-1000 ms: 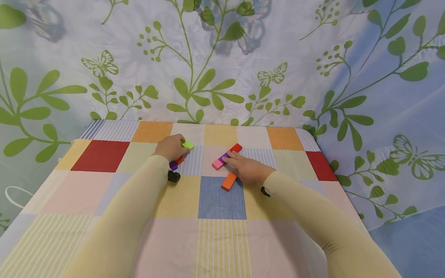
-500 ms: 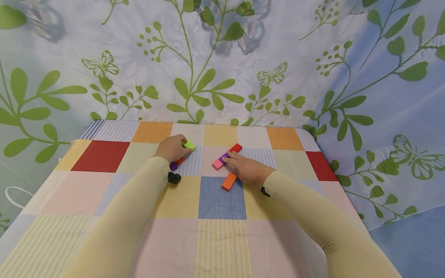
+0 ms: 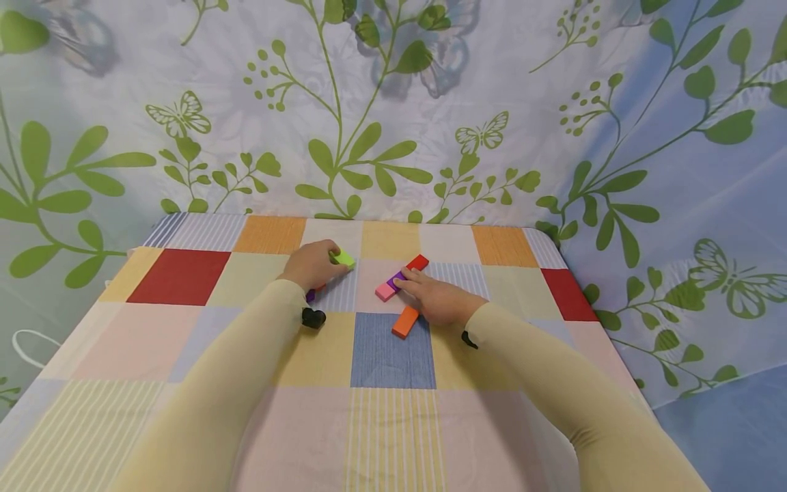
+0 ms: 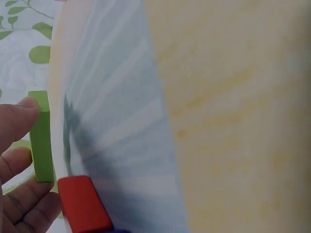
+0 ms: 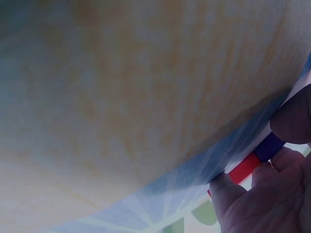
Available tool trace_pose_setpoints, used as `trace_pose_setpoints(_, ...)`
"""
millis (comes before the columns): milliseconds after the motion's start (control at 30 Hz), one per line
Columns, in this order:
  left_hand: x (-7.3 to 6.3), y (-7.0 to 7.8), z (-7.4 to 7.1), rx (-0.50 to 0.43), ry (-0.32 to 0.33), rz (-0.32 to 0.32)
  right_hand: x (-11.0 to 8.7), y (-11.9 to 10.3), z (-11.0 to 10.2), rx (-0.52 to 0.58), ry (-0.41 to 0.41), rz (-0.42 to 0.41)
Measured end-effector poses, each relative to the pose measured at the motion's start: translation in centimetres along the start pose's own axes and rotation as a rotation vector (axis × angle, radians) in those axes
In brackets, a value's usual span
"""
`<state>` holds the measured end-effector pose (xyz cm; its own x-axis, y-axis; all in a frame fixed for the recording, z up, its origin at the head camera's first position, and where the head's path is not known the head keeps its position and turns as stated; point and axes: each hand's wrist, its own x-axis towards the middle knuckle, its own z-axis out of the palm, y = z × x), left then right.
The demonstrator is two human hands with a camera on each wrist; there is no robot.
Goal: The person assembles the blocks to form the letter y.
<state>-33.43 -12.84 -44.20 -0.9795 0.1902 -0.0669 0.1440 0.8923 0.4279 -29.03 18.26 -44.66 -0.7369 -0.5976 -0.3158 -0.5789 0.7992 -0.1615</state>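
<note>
My left hand (image 3: pixel 315 265) pinches a lime green block (image 3: pixel 343 258) between thumb and fingers; in the left wrist view the block stands on its long side at the fingertips. A red block (image 4: pixel 83 204) and a purple block (image 3: pixel 310 296) lie below this hand, mostly covered in the head view. Right of centre, a pink block (image 3: pixel 385 292), a purple block (image 3: pixel 396 279) and a red block (image 3: pixel 419 262) form a slanting row. My right hand (image 3: pixel 439 297) holds the row's purple block, thumb on the near side and fingers across from it.
An orange block (image 3: pixel 404 322) lies just in front of the right hand. The patchwork tablecloth (image 3: pixel 393 352) covers the table, which backs onto a leaf-patterned curtain (image 3: pixel 393 116). A white cable (image 3: pixel 27 348) hangs past the left edge.
My left hand has moved a little to the right with the lime green block, covering more of the red and purple blocks under it. The right hand has stayed in place.
</note>
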Motion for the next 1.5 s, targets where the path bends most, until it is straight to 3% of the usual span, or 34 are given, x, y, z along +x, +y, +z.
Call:
trace_pose_setpoints(400, -0.4, 1.3, 0.3, -0.024, -0.01, 0.017, 0.0, 0.2, 0.2, -0.005, 0.0, -0.004)
trace_pose_setpoints(1200, -0.3, 2.1, 1.2, -0.018, -0.006, 0.054, 0.0, 0.2, 0.1, -0.005, -0.002, -0.009)
trace_pose_setpoints(1500, -0.4, 2.6, 1.2, -0.031, -0.025, 0.039, 0.1, 0.2, 0.0, 0.001, -0.008, -0.003)
